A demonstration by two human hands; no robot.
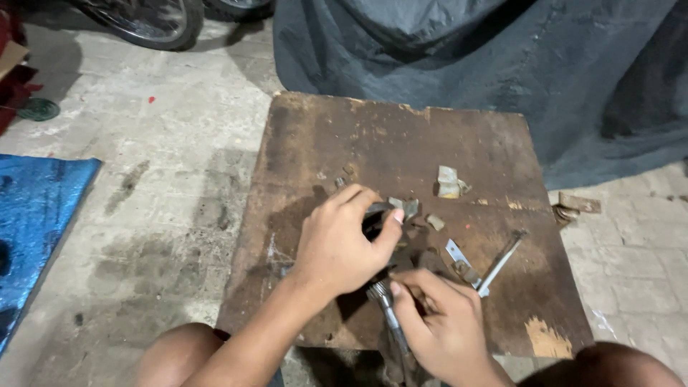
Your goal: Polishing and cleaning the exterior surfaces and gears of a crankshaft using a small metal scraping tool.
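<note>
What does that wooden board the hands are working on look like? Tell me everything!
The wooden board is a dark brown, roughly square sheet, stained, scratched and chipped along its edges, with a pale patch near one corner. It lies flat, low over the concrete floor. Small metal parts are scattered on it, and both hands work above its middle.

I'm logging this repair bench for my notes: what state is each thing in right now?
left hand: closed on a small dark part
right hand: gripping a splined metal shaft
wooden board: flat on floor, stained
metal wrench: lying loose, untouched
grey tarp: draped over something
</note>
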